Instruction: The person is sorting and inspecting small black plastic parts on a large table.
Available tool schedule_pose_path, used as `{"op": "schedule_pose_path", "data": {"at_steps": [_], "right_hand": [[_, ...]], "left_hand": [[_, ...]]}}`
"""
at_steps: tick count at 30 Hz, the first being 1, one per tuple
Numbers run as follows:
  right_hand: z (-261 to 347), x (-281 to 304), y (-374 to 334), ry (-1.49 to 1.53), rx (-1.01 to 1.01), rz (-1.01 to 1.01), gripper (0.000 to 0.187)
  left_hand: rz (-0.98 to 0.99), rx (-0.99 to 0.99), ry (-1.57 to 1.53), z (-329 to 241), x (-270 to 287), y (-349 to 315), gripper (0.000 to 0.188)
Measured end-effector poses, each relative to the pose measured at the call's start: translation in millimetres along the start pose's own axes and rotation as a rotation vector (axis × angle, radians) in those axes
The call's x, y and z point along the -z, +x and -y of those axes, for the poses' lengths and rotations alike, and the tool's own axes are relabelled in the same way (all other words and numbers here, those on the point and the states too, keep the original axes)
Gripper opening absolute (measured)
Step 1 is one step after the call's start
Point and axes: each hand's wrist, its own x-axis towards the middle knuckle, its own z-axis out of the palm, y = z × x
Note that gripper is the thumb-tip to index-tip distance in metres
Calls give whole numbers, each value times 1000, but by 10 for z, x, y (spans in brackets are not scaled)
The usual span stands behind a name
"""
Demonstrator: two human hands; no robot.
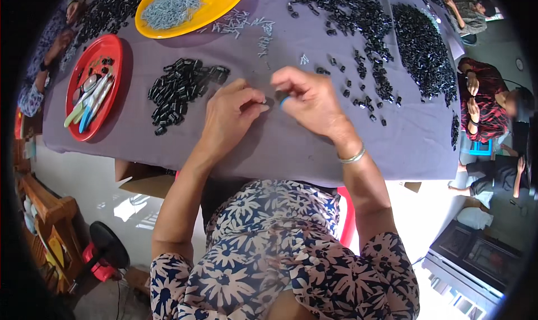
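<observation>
My left hand (pixel 231 114) is closed in a pinch above the grey-purple cloth, a tiny pale bit showing at its fingertips; its kind is too small to tell. Just to its right, my right hand (pixel 314 99) has its fingers curled and pressed together. A small blue spot shows by its thumb, too blurred to name. The two hands are close but apart. Beyond my left hand lies a pile of short, shiny black cylindrical parts (pixel 179 87). A few small silvery pins (pixel 304 59) lie past my right hand.
A yellow plate (pixel 147 30) heaped with silvery pins stands at the far left, with pins spilled beside it. A red plate (pixel 115 104) holds several handled tools and black parts. More black parts (pixel 423 51) cover the far right. Other people (pixel 487 101) sit around the table.
</observation>
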Motion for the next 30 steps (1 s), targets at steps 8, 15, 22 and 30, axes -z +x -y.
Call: {"op": "schedule_pose_path", "data": {"at_steps": [8,15,22,30], "right_hand": [[-227,928,-102,-269,-309,-364,25],[-278,761,-37,-533,-112,-130,20],[-331,770,-47,-555,-44,-98,21],[3,221,-6,65,-135,0,27]], "left_hand": [[3,-80,16,3,-35,58,14],[0,-57,26,-6,-15,27,14],[-10,-134,41,46,-24,-15,16],[-29,-157,84,72,-45,56,17]]}}
